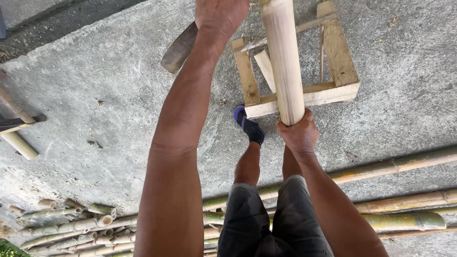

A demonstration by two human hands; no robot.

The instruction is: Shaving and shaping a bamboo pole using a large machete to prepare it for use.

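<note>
Right hand [299, 133] was wrapped tight round the bottom of a pale bamboo pole [284, 62] stood upright against a rough wooden frame [340, 52] on the concrete floor [95, 95] — left hand [220, 14] raised, fist closed on a broad-bladed chopper [180, 47]. I'd say keep the pole steady and the lower hand well below the blade's path — short strokes.

Smooth pale bamboo pole [284, 62], rough wooden stand [340, 52], dull metal blade [178, 47].

I see even, soft daylight with faint shadows, no glare, sharp focus throughout, and wide-angle bending toward the frame edges.
</note>
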